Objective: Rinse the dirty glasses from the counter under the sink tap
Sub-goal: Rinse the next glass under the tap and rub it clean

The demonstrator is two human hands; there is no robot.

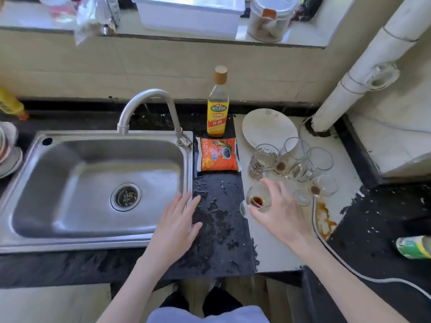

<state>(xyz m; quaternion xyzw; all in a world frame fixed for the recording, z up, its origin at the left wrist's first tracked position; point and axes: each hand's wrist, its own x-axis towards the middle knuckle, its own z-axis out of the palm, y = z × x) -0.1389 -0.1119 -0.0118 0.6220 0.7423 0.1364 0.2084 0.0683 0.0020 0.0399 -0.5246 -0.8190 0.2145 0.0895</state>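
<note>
My right hand (281,213) grips a clear glass (256,198) with a dark brown residue in its bottom, tilted and lifted just above the counter's near edge. Behind it several more dirty glasses (300,164) stand clustered on the pale counter (275,248), some with brown dregs. My left hand (177,222) rests flat with straight fingers on the right rim of the steel sink (93,178). The curved tap (149,99) arches over the sink's back, with no water running.
A yellow-labelled bottle (217,106) and an orange packet (218,155) lie between sink and glasses. A white plate (268,127) sits behind the glasses. A brown spill (325,220) stains the counter's right edge. Bowls (7,150) stack left of the sink. A green bottle (414,247) lies far right.
</note>
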